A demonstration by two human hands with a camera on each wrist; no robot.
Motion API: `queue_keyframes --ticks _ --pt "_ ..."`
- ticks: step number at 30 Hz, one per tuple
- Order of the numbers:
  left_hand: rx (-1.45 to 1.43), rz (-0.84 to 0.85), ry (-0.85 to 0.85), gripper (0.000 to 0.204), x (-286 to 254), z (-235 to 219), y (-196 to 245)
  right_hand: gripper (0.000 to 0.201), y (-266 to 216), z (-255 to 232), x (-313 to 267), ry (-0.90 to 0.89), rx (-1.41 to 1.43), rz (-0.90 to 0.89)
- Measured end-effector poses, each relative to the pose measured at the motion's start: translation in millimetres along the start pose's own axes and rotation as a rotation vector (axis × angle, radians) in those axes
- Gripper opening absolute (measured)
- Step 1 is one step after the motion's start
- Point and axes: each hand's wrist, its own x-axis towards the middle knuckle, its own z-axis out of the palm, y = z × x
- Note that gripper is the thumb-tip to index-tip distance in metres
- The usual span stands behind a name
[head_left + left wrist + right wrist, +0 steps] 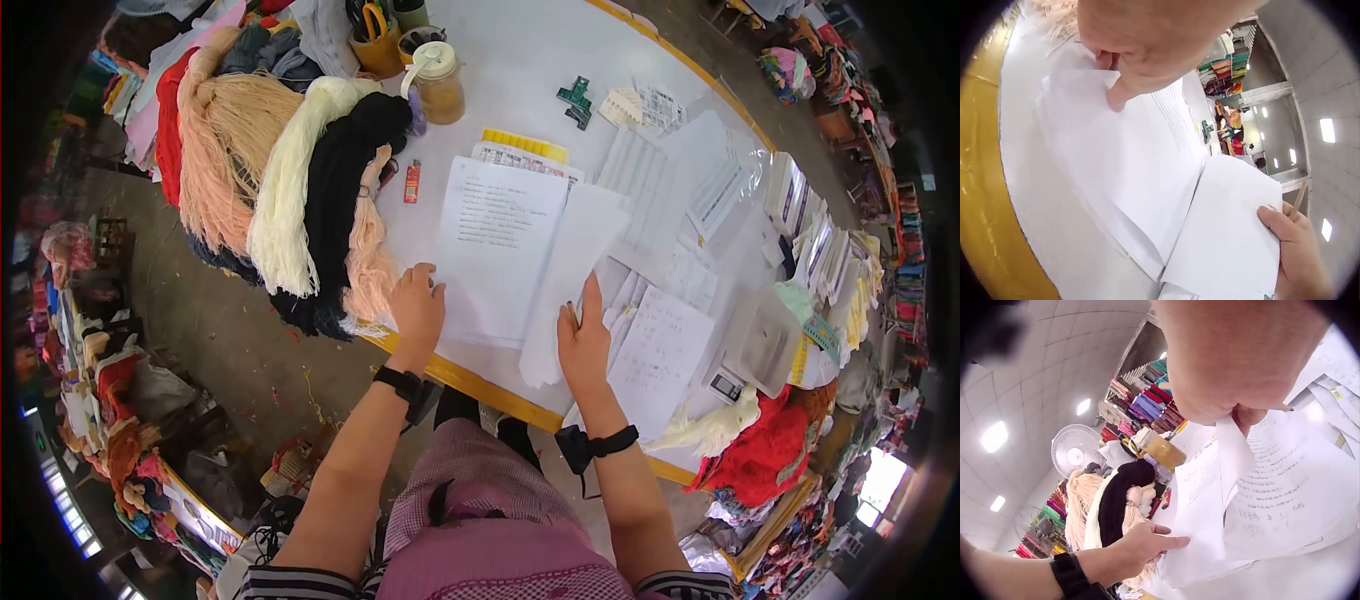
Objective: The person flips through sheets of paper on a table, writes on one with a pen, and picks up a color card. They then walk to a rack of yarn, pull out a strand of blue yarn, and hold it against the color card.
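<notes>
A stack of printed paper (497, 240) lies on the white table, its top page covered with lines of text. My left hand (418, 308) touches the stack's left edge; in the left wrist view its thumb (1119, 100) presses on the top sheet. My right hand (585, 345) pinches a turned-over sheet (575, 260) along the stack's right side, thumb on top. In the left wrist view a thin wooden pencil (1298, 199) pokes out from the right hand's fingers. The right wrist view shows printed lines on the turned sheet (1285, 494).
Yarn hanks (335, 200) in several colours hang over the table's left edge. A red lighter (412, 182), a lidded jug (437, 85) and a green clip (576, 102) lie beyond. Loose papers (660, 345), a scale (750, 350) and red yarn (755, 450) are at right.
</notes>
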Motion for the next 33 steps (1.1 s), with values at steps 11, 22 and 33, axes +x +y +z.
queue_keyframes --ticks 11,22,33 --pt "-0.508 -0.103 -0.032 0.030 -29.2 -25.1 73.9 0.021 0.9 20.7 4.9 -0.187 0.111 0.056" --pt "-1.101 -0.492 -0.343 0.014 -35.7 -1.0 85.3 0.020 8.4 31.0 11.3 -0.203 0.012 0.118" --pt "-0.993 -0.541 -0.119 0.021 4.9 25.6 16.5 0.017 25.0 4.8 5.5 0.017 0.072 0.195"
